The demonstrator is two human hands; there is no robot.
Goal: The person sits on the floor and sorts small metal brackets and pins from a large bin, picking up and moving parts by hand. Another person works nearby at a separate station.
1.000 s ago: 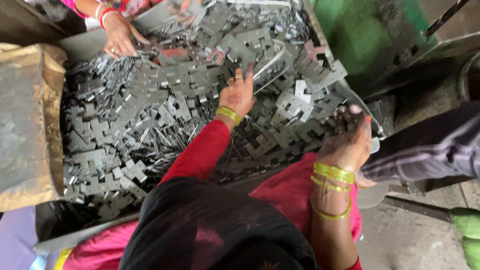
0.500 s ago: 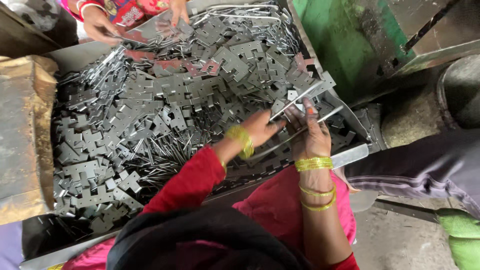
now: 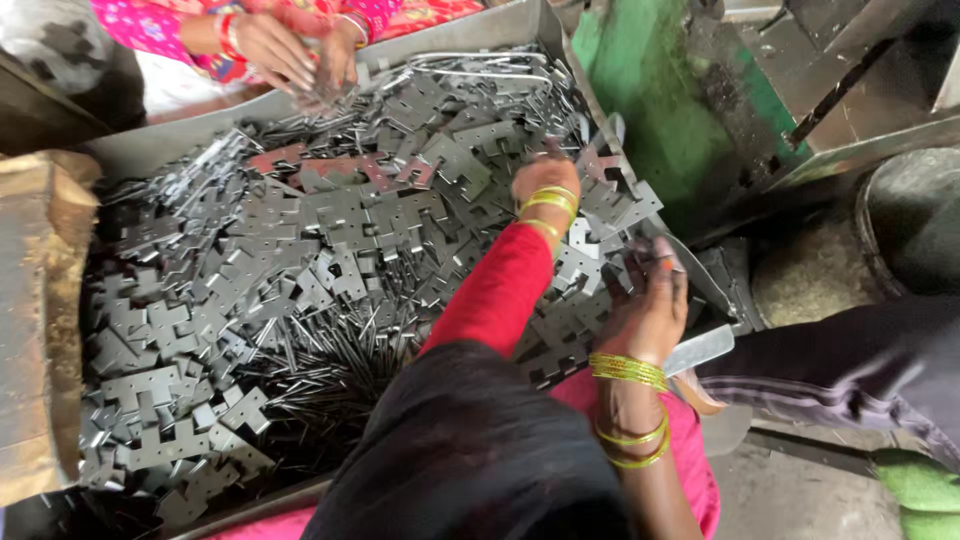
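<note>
You are looking at a scene lit by soft, even daylight, with no hard beam to trace; the pile of grey metal plates (image 3: 330, 260) takes a dull sheen, with small pale glints on the far plates and along the tray rim (image 3: 700, 350); the near left corner of the tray sinks into deep shadow, and so does the gap under the green machine (image 3: 660, 110) at far right; your left hand (image 3: 545, 180) is slightly smeared by motion; your right hand (image 3: 645, 305) is a little sharper; another person's hands (image 3: 300, 50) at the far edge are blurred; your dark head covering (image 3: 470, 450) nearest the lens is soft and featureless; straight edges bow near the corners.
</note>
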